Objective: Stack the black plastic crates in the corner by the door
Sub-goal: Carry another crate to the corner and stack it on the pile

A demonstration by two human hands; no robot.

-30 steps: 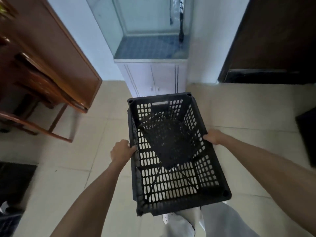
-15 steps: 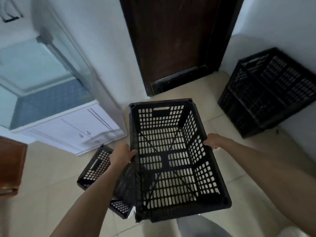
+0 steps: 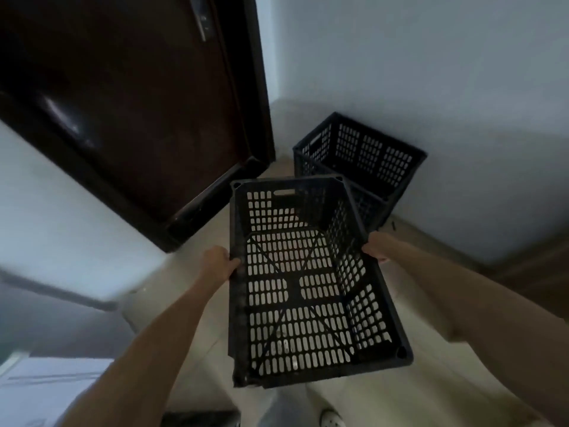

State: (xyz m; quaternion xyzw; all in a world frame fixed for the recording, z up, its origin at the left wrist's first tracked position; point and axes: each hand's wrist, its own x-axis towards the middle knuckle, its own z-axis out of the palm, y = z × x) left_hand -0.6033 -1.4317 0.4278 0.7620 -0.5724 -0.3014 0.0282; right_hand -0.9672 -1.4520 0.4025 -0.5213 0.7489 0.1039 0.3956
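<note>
Crate (image 3: pixel 308 282) carried: left hand (image 3: pixel 217 262), right hand (image 3: pixel 377 246) gripping side rims.

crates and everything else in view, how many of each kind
black crates: 2, one held, one in the corner
doors: 1
hands: 2, left hand and right hand, each gripping a long side of the held crate
total: 5
</note>
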